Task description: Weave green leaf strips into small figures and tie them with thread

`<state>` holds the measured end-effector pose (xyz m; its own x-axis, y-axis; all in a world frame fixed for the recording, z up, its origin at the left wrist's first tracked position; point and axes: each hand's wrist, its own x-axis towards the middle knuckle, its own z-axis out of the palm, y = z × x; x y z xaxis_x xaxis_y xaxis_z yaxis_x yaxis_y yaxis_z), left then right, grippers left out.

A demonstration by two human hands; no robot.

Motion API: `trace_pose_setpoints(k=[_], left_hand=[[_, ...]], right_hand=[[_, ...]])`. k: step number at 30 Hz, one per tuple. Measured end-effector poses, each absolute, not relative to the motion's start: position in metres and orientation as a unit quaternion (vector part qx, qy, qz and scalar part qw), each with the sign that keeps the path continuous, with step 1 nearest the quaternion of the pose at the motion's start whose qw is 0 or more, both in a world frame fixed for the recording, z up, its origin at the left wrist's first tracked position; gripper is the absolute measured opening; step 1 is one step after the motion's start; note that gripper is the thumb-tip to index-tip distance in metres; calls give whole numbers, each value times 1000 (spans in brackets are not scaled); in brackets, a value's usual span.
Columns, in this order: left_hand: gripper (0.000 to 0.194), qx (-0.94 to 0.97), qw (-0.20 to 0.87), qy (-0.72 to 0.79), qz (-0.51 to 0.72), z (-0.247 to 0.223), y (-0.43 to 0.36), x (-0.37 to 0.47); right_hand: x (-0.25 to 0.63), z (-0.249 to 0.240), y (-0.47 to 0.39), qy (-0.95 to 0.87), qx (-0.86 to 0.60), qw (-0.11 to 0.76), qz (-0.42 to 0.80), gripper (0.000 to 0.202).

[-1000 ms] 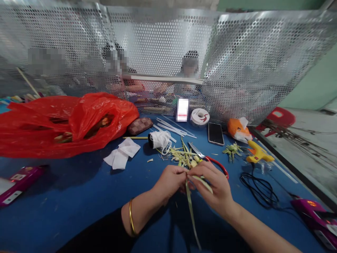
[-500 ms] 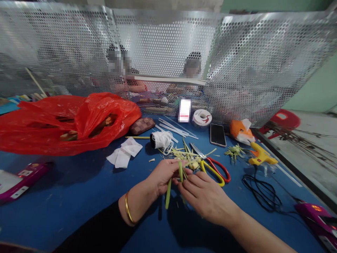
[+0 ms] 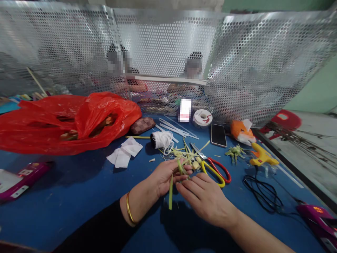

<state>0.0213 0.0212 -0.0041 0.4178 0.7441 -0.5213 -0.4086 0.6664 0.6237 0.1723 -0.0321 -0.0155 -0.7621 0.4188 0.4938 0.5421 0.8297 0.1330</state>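
Green leaf strips [image 3: 170, 193] are gripped in my left hand [image 3: 163, 177]; one long end hangs down below the palm and another points up toward the scissors. My right hand [image 3: 205, 196] is closed, its fingertips pinching the strips close beside the left fingers. The exact hold of the right fingertips is partly hidden behind its knuckles. Just beyond both hands lie the scissors [image 3: 214, 170] with one red and one yellow handle. A scatter of pale green plant scraps [image 3: 181, 153] surrounds the blades. A spool of white string [image 3: 163, 140] lies on its side behind the left hand.
On the left are a red plastic bag [image 3: 79, 119], white paper pieces [image 3: 124, 153] and a purple power strip [image 3: 26, 179]. To the right lie a phone [image 3: 218, 135], a yellow glue gun [image 3: 262, 156] and its black cable [image 3: 263, 191]. A perforated metal screen [image 3: 168, 42] stands behind.
The fingers of my left hand have opened out a little around the strips. The hanging strip has shifted slightly right, and the upward strip now points more steeply.
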Motion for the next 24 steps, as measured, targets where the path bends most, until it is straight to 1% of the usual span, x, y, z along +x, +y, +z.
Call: trace_pose_setpoints(k=[2,7,9,10,12,14,16,18,20,24], left_hand=[[15,199,833,383,347,-7,18,25],[15,217,821,395,352,-10,12,30],[16,242,807,394,368,-9,11,30],[17,256,798,398,373,-8,10,29],[18,277,784,412,371,-6,10,28],[19,293,779,427,353,-4,10,27],[21,306,777,434,338,-2,10,26],[22,314,774,437,333,0,11,25],[21,314,770,438,342,1,12,24],[19,301,777,426,353,2,14,21]], right_hand=[[168,-17,-33,-932,-254,225,-128,25],[159,-21,-33,-931,-240,240,-134,19],[160,-20,-34,-921,-244,278,-123,18],[162,-19,-35,-909,-253,315,-101,16],[166,-15,-35,-856,-304,416,-22,13],[171,-13,-33,-762,-391,511,79,9],[175,-14,-28,-655,-472,564,172,7],[177,-17,-22,-568,-522,583,255,13],[177,-22,-17,-509,-541,588,320,19],[178,-29,-10,-463,-545,580,391,25]])
